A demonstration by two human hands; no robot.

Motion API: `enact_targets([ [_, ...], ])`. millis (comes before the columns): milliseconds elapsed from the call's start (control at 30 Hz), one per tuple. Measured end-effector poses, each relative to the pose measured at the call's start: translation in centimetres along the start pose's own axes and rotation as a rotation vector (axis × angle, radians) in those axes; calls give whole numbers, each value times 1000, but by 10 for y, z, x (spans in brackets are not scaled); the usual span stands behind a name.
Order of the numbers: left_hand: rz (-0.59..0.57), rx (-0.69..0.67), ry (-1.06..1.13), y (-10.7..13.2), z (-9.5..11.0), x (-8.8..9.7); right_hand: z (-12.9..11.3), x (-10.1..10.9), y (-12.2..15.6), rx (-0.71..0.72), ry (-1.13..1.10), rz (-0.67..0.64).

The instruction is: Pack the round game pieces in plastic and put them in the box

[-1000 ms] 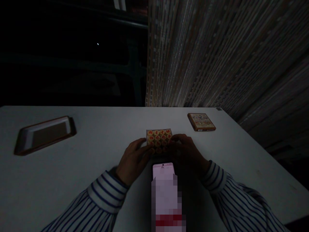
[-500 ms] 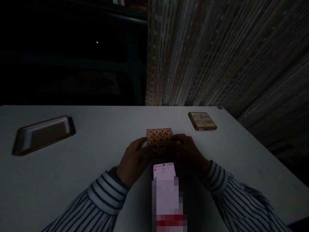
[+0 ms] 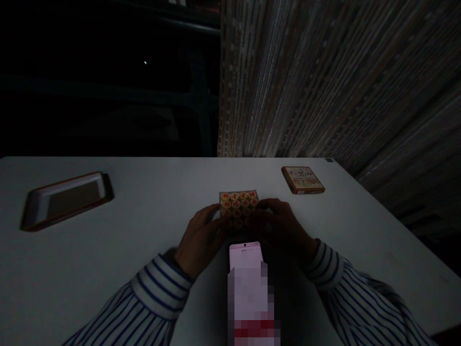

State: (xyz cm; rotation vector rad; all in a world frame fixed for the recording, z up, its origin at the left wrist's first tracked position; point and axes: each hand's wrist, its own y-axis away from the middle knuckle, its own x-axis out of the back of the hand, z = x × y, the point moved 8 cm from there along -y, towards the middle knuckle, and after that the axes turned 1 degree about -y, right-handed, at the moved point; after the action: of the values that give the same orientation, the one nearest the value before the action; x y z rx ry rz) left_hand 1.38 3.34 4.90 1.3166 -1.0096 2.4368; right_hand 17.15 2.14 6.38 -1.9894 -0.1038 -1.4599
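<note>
Between my two hands is a small clear-looking pack of Chinese chess pieces, round and pale with red characters, set in rows. My left hand grips its left side, thumb over the near corner. On the opposite side, my right hand holds the right edge with its fingers curled; shadow hides part of them. The nearest row of pieces is dim and partly covered by my fingers. Just below the pack lies a lit phone, its lower screen blurred into blocks.
A box lid or shallow tray with a brown rim lies at the left on the white table. A flat printed box sits toward the back right. Behind the table hangs a strand curtain; the room is dark.
Both hands keep their hold on the pack, with almost no movement. The small marks at the top of the phone's screen differ slightly.
</note>
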Motion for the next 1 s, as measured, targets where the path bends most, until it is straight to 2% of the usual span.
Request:
enact_targets([
  [167,6,-12,-5,1,0,0,-7,4,0,42,-27,30],
  [433,2,26,-19,2,-4,-3,-20,-6,-11,61,-58,-14],
  [1000,-1,9,-4,2,-4,-4,-21,-13,-15,38,-76,-56],
])
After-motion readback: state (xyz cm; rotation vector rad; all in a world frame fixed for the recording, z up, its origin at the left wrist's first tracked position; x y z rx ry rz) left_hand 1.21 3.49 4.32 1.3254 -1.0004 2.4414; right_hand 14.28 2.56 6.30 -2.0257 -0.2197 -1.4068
